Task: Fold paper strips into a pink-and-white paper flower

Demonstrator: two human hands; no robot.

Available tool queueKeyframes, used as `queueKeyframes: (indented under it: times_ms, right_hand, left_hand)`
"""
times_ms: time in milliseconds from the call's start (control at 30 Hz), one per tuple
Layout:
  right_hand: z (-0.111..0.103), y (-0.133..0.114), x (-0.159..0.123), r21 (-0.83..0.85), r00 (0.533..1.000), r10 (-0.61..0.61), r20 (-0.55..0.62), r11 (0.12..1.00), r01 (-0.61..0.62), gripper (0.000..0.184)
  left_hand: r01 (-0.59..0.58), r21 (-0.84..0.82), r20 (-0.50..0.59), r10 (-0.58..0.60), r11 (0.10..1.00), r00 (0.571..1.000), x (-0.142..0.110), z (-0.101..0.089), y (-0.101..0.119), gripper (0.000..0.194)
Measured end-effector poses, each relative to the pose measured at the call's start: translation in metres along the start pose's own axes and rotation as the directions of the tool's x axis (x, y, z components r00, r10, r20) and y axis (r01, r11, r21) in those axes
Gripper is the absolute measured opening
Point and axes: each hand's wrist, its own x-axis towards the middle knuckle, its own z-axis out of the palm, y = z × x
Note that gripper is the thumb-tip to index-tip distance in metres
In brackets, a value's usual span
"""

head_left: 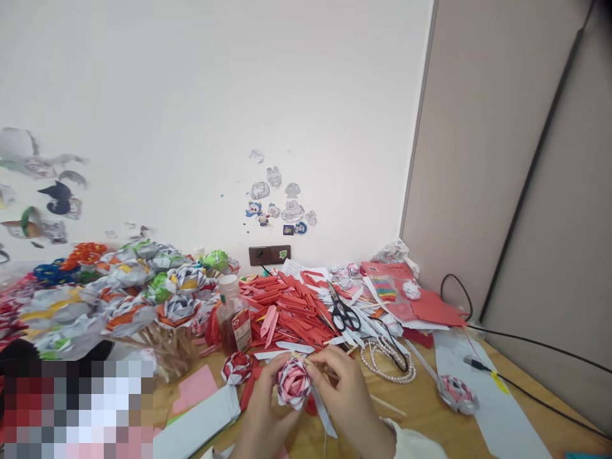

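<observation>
My left hand (266, 405) is curled partly closed around a pink-and-white folded-paper rose (294, 384), cupping it from the side and below, at the near edge of the wooden surface (415, 401). My right hand (343, 384) has its thumb and fingers bent in close at the rose's upper right edge; I cannot tell whether they pinch a petal.

Too tight a grip could crush the layered petals, and an uneven tug from the right could tear or loosen them. Just behind is a clear bottle with a red label (230, 312); a knuckle pushed forward could tip it onto the heaped red paper strips (282, 303). My right forearm, if swung outward, could snag the white beaded strand (389, 364). Reaching carelessly past it, I could catch the black-handled metal scissors (345, 317).
</observation>
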Motion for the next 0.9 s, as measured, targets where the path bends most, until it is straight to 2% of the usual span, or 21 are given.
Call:
queueKeyframes:
  times_ms: [367, 500, 600, 767, 900]
  right_hand:
    - [-0.001, -0.001, 0.000, -0.009, 1.000, 0.006, 0.004, 1.000, -0.006, 0.025]
    - [0.002, 0.004, 0.000, 0.090, 0.994, 0.106, 0.038, 0.990, -0.109, 0.027]
    - [0.001, 0.004, 0.001, 0.109, 0.989, 0.146, 0.032, 0.983, -0.148, 0.026]
    - [-0.003, -0.001, 0.002, 0.029, 0.999, 0.044, 0.011, 0.999, -0.044, 0.023]
    - [0.001, 0.005, 0.000, 0.109, 0.993, 0.105, 0.059, 0.988, -0.111, 0.025]
  left_hand:
    - [-0.172, 0.129, 0.033, 0.169, 0.977, 0.985, -0.003, -0.001, -0.008, 0.045]
    - [-0.204, 0.140, 0.050, 0.199, 0.969, 0.979, -0.004, -0.002, -0.011, 0.046]
    - [-0.196, 0.133, 0.056, 0.190, 0.971, 0.980, -0.005, -0.001, -0.013, 0.046]
    - [-0.161, 0.102, 0.065, 0.154, 0.982, 0.986, -0.007, 0.000, -0.014, 0.047]
    - [-0.069, 0.069, 0.082, 0.063, 0.995, 0.995, -0.005, 0.001, -0.009, 0.052]
